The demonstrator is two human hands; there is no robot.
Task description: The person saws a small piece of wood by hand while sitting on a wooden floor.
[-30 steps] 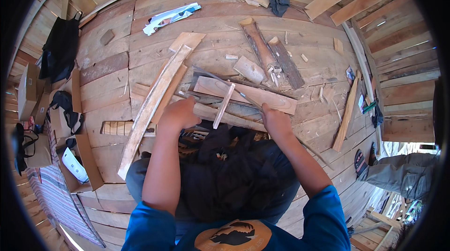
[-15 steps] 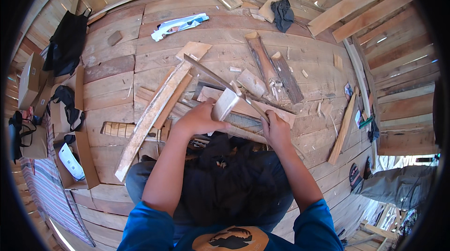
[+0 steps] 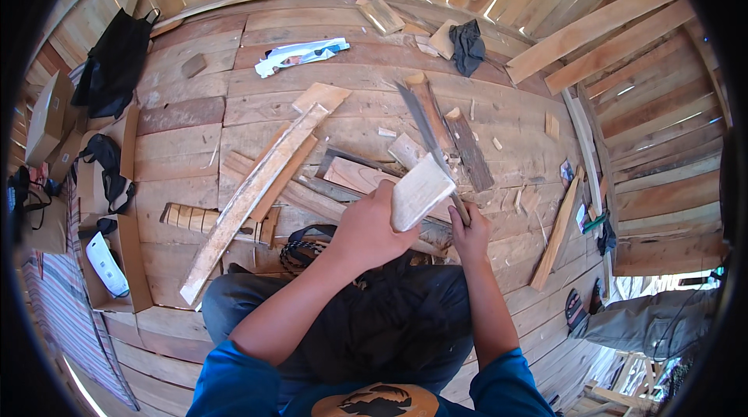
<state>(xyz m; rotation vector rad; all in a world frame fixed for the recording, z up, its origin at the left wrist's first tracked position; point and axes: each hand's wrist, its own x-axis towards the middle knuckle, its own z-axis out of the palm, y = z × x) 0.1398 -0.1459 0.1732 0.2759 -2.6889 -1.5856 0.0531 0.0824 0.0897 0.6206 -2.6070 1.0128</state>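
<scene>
The person's left hand point(image 3: 374, 228), the nearer, grips the pale wooden block point(image 3: 421, 193), while just right of the block the right hand point(image 3: 471, 235) clasps a long blade point(image 3: 425, 123) slanting away leftward past the block's far side, contact unclear, with a bark-edged slab point(image 3: 471, 151) beyond.

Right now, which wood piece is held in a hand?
The short pale block, raised in the left hand. The long plank left of it and the bark-edged pieces beyond it lie free of any grip.
</scene>
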